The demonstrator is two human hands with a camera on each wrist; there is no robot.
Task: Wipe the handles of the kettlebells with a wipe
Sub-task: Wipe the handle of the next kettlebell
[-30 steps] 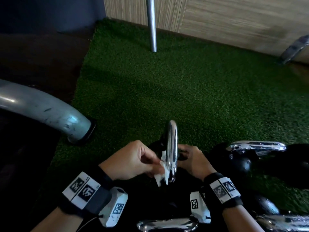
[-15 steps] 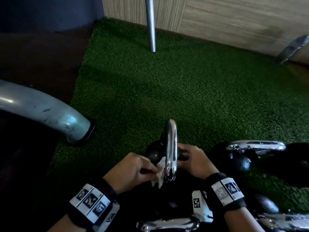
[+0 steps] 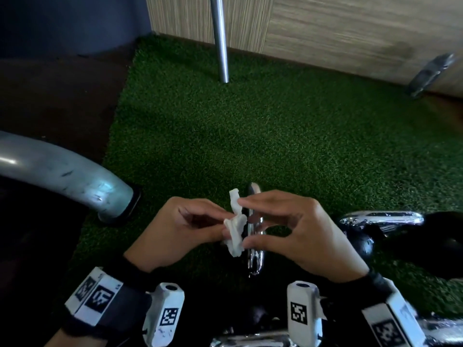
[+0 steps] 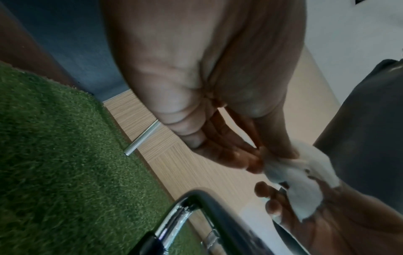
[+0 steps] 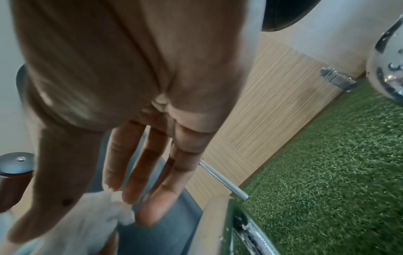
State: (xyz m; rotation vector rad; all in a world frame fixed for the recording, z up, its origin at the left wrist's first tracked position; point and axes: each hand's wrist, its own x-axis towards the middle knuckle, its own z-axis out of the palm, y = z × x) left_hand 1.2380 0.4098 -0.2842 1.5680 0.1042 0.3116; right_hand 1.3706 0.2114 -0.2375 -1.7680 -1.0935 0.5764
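Note:
A crumpled white wipe (image 3: 235, 227) hangs between my two hands, just above and left of the upright chrome kettlebell handle (image 3: 255, 257). My left hand (image 3: 200, 229) pinches its left side with curled fingers. My right hand (image 3: 280, 226) holds it from the right, index finger at the top and thumb at the bottom. The left wrist view shows my left hand's fingertips (image 4: 250, 163) on the wipe (image 4: 301, 186) above the handle (image 4: 196, 203). In the right wrist view my right hand's thumb and index finger (image 5: 111, 172) meet the wipe (image 5: 91, 217). The kettlebell's black body is hidden under my hands.
A second kettlebell with a chrome handle (image 3: 380, 217) lies to the right on the green turf (image 3: 250, 136). Another chrome handle (image 3: 250, 343) shows at the bottom edge. A grey curved tube (image 3: 62, 171) sits left, a thin metal leg (image 3: 220, 41) stands at the back.
My left hand has lifted the wipe off the handle's near side. My right hand has left the kettlebell, come up, and taken hold of the wipe too.

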